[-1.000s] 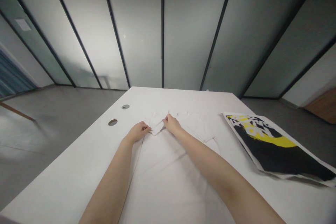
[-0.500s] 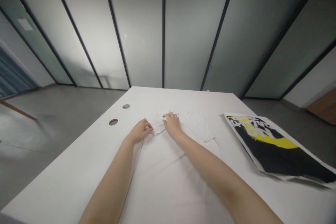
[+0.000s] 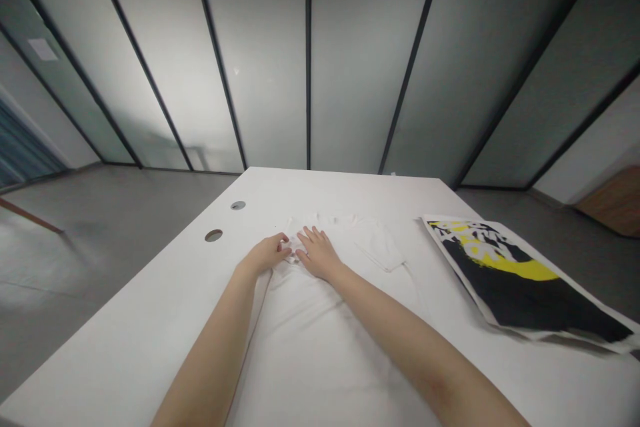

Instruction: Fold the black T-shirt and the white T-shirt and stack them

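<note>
The white T-shirt (image 3: 320, 360) lies on the table (image 3: 125, 320), its long axis running away from the person. Near its collar, the right hand (image 3: 317, 255) rests flat and spread wide; the left hand (image 3: 265, 253), just beside it, curls narrowly, and whether it pinches cloth can't be told.

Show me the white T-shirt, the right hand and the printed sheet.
white T-shirt (image 3: 320, 353), head view, on its body
right hand (image 3: 319, 255), head view, on its back
printed sheet (image 3: 515, 280), head view, on the yellow band
</note>
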### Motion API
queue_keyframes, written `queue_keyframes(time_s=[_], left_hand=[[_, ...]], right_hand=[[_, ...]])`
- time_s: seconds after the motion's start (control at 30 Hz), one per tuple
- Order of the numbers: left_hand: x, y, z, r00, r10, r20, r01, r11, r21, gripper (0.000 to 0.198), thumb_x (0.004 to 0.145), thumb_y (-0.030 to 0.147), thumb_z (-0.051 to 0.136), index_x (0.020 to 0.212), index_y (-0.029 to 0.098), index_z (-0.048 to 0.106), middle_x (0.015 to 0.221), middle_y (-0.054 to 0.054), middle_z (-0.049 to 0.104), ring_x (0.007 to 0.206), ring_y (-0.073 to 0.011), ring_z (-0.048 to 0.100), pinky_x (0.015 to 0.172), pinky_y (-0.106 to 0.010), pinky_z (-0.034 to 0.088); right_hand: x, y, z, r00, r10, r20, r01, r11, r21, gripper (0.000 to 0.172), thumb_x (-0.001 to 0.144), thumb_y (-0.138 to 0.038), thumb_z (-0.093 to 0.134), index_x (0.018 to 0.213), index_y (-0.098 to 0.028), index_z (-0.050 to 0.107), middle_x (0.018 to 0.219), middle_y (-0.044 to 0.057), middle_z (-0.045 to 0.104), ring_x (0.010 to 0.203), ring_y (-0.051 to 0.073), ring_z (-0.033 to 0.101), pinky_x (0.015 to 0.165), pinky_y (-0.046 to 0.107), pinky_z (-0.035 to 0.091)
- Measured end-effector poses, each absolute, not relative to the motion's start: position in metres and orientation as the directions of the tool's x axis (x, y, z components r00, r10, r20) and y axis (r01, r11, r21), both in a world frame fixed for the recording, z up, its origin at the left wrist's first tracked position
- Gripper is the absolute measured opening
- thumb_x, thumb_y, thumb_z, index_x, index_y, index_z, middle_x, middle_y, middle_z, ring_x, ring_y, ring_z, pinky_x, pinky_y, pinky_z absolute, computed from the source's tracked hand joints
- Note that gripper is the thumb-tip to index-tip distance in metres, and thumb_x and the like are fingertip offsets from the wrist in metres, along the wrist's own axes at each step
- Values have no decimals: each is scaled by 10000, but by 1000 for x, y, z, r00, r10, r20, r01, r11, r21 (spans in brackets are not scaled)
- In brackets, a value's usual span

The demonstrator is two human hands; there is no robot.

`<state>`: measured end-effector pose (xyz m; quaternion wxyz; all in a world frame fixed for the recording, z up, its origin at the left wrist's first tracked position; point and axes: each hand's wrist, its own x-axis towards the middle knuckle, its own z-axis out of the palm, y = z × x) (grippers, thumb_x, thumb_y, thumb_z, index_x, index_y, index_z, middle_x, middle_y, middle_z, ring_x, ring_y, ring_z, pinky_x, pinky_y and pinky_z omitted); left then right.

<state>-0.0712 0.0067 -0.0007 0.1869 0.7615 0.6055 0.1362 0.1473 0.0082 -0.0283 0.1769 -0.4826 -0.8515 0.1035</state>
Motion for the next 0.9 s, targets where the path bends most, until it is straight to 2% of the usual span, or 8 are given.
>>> queue_keyframes(time_s=[0.2, 0.33, 0.4, 0.5, 0.6, 0.7, 0.8, 0.9], left_hand=[[-54, 6, 8, 166, 986, 18, 934, -163, 319, 251, 965, 338, 586, 1118, 208, 734, 995, -115, 775, 969, -272, 730, 845, -330, 505], [-27, 3, 2, 146, 979, 141, 943, -181, 278, 357, 1044, 263, 414, 1276, 168, 668, 1295, -189, 705, 1245, -297, 638, 1064, -397, 445], [-19, 0, -7, 152, 975, 162, 944, -192, 270, 368, 1040, 259, 436, 1344, 174, 627, 1426, -192, 644, 1328, -301, 588, 1121, -421, 415], [-15, -2, -21, 183, 974, 137, 948, -212, 238, 436, 1021, 299, 506, 1434, 174, 567, 1581, -194, 527, 1466, -330, 475, 1188, -475, 368], [-13, -5, -28, 195, 977, 84, 970, -205, 132, 537, 1052, 362, 433, 1540, 143, 476, 1677, -204, 392, 1575, -352, 318, 1237, -523, 304], [-4, -13, -25, 191, 981, 4, 980, -191, 45, 619, 1072, 421, 352, 1620, 134, 379, 1729, -192, 285, 1616, -356, 216, 1252, -555, 265], [10, -26, -14, 157, 979, -133, 988, -156, 21, 712, 1055, 502, 362, 1647, 108, 331, 1738, -230, 208, 1606, -397, 227, 1234, -606, 268], [20, -37, 1, 115, 971, -209, 992, -123, -29, 739, 997, 580, 458, 1570, 114, 476, 1676, -274, 344, 1530, -451, 370, 1194, -674, 283]], right_hand=[[159, -22, -24, -444, 870, 215, 763, 493, -419, 440, 1054, -392, 518, 1446, -231, 634, 1583, 121, 545, 1500, 285, 438, 1250, 456, 292], [175, -33, -15, -430, 873, 229, 725, 485, -488, 417, 1039, -381, 534, 1401, -216, 660, 1474, 123, 637, 1367, 251, 572, 1179, 378, 389], [193, -30, -10, -367, 901, 231, 757, 434, -489, 417, 1047, -359, 507, 1408, -206, 650, 1451, 121, 654, 1345, 243, 588, 1169, 368, 397], [233, -20, -9, -148, 972, 180, 892, 210, -400, 472, 1062, -339, 446, 1478, -167, 588, 1519, 159, 597, 1412, 289, 529, 1200, 427, 354], [272, -14, -17, 94, 993, 78, 969, -73, -236, 566, 1077, -382, 395, 1566, -113, 485, 1640, 199, 452, 1509, 375, 403, 1221, 507, 292], [291, -21, -29, 114, 993, 2, 986, -113, -123, 641, 1082, -425, 365, 1628, -91, 388, 1723, 200, 299, 1574, 399, 280, 1248, 516, 220], [294, -38, -37, 110, 993, -39, 990, -113, -80, 685, 1083, -463, 336, 1662, -97, 322, 1748, 206, 222, 1594, 407, 226, 1256, 535, 176], [295, -59, -36, 103, 991, -88, 992, -109, -63, 726, 1075, -515, 342, 1679, -116, 287, 1755, 212, 187, 1596, 431, 207, 1249, 578, 164]])
